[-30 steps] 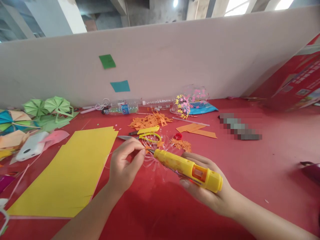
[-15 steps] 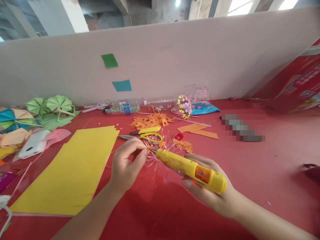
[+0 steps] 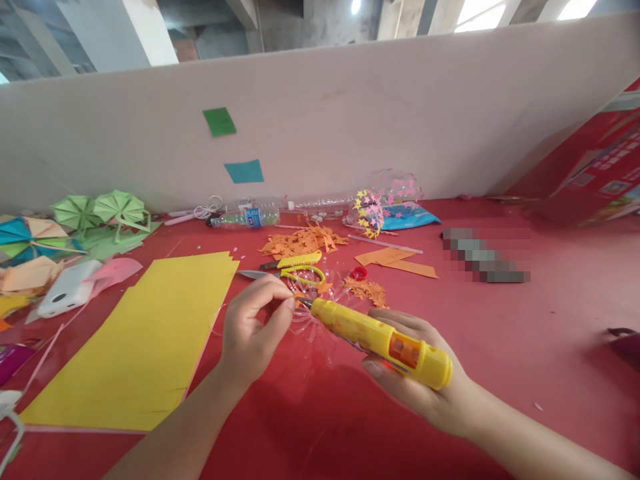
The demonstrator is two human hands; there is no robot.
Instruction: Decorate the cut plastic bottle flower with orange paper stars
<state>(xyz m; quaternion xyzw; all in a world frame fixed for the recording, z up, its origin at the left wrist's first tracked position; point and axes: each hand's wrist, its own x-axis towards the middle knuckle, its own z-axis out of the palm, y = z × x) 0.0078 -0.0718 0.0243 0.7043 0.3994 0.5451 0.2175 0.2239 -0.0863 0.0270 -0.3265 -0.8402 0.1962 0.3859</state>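
Note:
My right hand [image 3: 415,380] grips a yellow glue gun [image 3: 383,340] with an orange trigger, its nozzle pointing left. My left hand [image 3: 255,330] is closed in a pinch right at the nozzle tip, thumb against forefinger, on a small orange paper bit that I can barely make out. Under both hands lies a clear plastic piece cut into a splayed flower shape [image 3: 310,313] on the red table [image 3: 500,333].
A large yellow sheet [image 3: 145,340] lies left. Yellow scissors [image 3: 300,270], orange scraps [image 3: 300,241], a red cap [image 3: 358,273], plastic bottles [image 3: 245,217] and a star-covered bottle [image 3: 385,200] lie behind. Folded paper fans [image 3: 95,213] and a white device [image 3: 67,290] sit far left. A white partition [image 3: 400,120] stands behind.
The view shifted slightly a second ago; over the last half second nothing has visibly moved. Both hands keep the same hold.

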